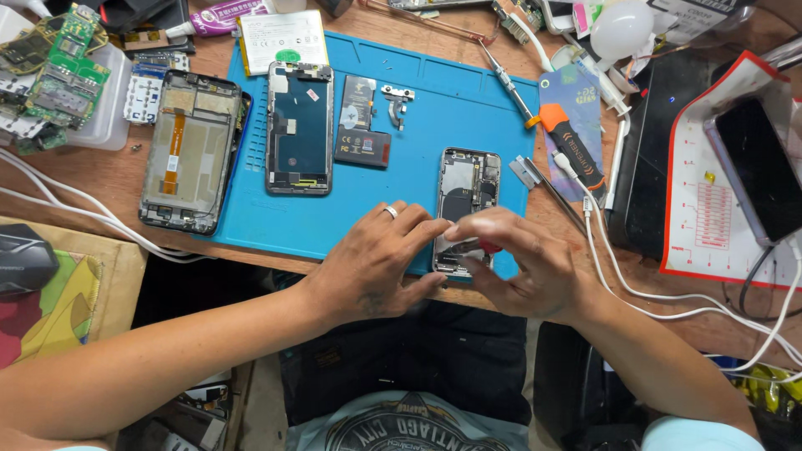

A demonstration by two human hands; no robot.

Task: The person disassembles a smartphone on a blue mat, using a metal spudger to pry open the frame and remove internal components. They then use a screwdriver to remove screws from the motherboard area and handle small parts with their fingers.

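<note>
An opened phone (pixel 466 188) with its insides showing lies on the blue work mat (pixel 434 125) near the table's front edge. My left hand (pixel 380 263), a ring on one finger, rests on the mat and steadies the phone's lower left side with its fingertips. My right hand (pixel 522 263) is curled over the phone's lower end, pinching a small red-tipped tool (pixel 489 247) that is mostly hidden by the fingers.
On the mat lie a phone screen (pixel 300 127), a black battery (pixel 361 121) and a small metal part (pixel 397 98). Another open phone frame (pixel 190 150) lies at left, circuit boards (pixel 58 63) far left. An orange-handled screwdriver (pixel 572 146), tweezers (pixel 551 188) and white cables (pixel 668 301) lie right.
</note>
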